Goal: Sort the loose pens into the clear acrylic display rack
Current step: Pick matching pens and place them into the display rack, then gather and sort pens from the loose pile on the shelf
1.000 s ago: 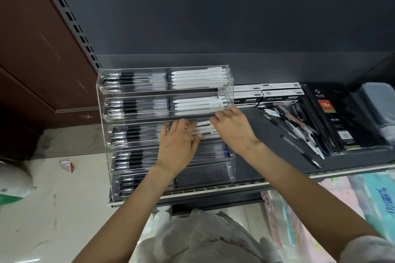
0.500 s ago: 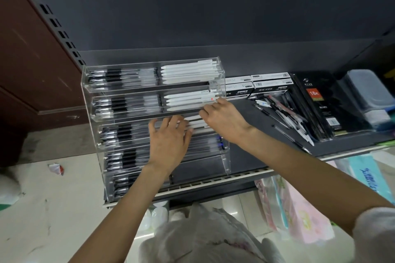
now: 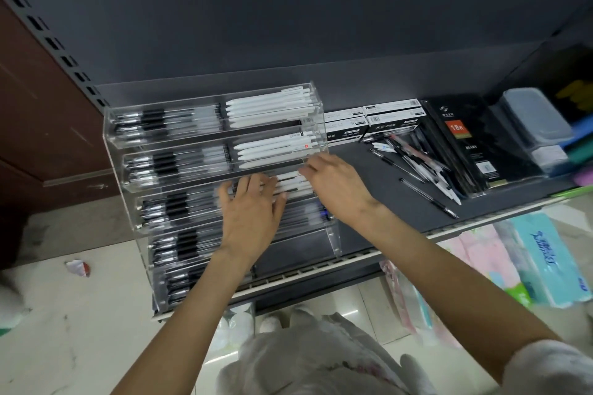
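Left hand (image 3: pixel 252 212) over third tier of acrylic rack (image 3: pixel 333 234), fingers spread flat, pressing on pens, gripping nothing. Right hand (image 3: pixel 337 184) at right end of same tier; fingertips hidden, grip cannot tell. White pens (image 3: pixel 293 182) between hands, long axis left-right along tier; tip direction here unclear. White pens in tiers above point tips left. Advice: square ends with right hand, hold row flat with left, keep parallel to tier wall. Farther right on shelf (image 3: pixel 369 176): loose pens (image 3: pixel 417 167) fanned diagonally, well apart from rack.

the left hand (image 3: pixel 248 221) hides pens in the blurred rack (image 3: pixel 179 202).
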The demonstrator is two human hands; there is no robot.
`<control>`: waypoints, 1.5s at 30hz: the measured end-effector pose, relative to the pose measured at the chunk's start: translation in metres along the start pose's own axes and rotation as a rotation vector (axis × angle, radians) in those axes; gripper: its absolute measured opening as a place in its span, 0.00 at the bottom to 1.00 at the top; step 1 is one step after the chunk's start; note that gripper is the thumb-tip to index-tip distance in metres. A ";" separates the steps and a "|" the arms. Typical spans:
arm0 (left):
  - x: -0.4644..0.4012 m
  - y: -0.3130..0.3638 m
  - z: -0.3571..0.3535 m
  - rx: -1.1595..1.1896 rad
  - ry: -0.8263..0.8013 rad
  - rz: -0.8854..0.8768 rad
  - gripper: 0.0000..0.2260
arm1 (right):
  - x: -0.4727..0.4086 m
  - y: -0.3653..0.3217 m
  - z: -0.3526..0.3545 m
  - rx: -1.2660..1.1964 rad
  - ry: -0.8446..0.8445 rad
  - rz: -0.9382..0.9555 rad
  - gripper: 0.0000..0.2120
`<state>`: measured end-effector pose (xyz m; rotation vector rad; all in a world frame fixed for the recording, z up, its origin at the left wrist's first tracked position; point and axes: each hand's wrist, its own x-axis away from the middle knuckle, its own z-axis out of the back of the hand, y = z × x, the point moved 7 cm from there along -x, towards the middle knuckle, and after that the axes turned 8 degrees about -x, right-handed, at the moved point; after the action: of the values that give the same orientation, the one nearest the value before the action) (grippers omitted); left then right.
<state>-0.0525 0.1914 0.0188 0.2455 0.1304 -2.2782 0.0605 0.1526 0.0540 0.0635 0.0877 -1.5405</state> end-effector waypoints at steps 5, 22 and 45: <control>0.007 0.012 0.048 0.349 0.287 -0.031 0.13 | 0.071 0.035 0.056 -0.512 0.513 -0.365 0.14; -0.077 0.226 -0.042 0.389 -0.322 -0.245 0.27 | 0.213 0.216 -0.063 -0.176 -0.036 -0.878 0.11; -0.163 0.291 -0.114 -0.383 -0.559 -0.577 0.17 | 0.155 0.265 -0.093 -0.249 -0.028 -0.498 0.18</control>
<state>0.2870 0.1401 -0.0608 -0.7101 0.3749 -2.7242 0.3284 0.0151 -0.0572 -0.1911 0.2888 -2.0145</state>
